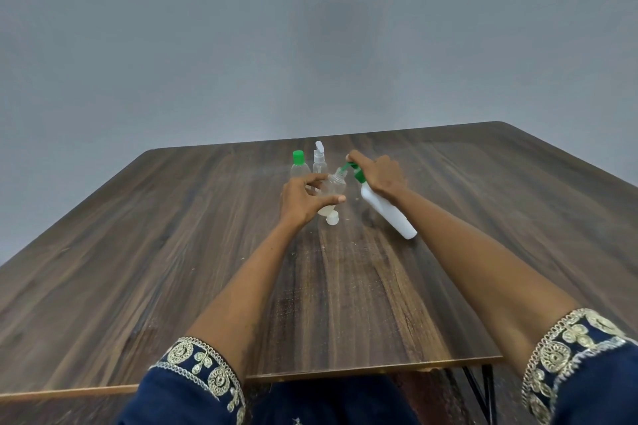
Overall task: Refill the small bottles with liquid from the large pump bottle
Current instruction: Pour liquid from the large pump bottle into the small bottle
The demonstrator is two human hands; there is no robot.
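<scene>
Two hands working bottles over a brown wood table point(172, 269), grey wall behind.

Large white pump bottle point(386, 214) is tilted, base on the table toward the camera, green pump head point(355, 171) up and away; right hand point(378, 174) wraps round its neck with a finger on the pump top, spout pointing left at the mouth of the small clear bottle point(333, 188). Left hand point(303, 198) grasps that small bottle, thumb in front and fingers behind, holding it tilted and uncapped just left of the pump; pale liquid sits in its lower part. Behind the left hand stand a clear bottle with green cap point(299, 167) and a clear spray bottle point(319, 159), side by side; contents too small to tell. White cap point(332, 218) lies on the table just below the held bottle.
</scene>
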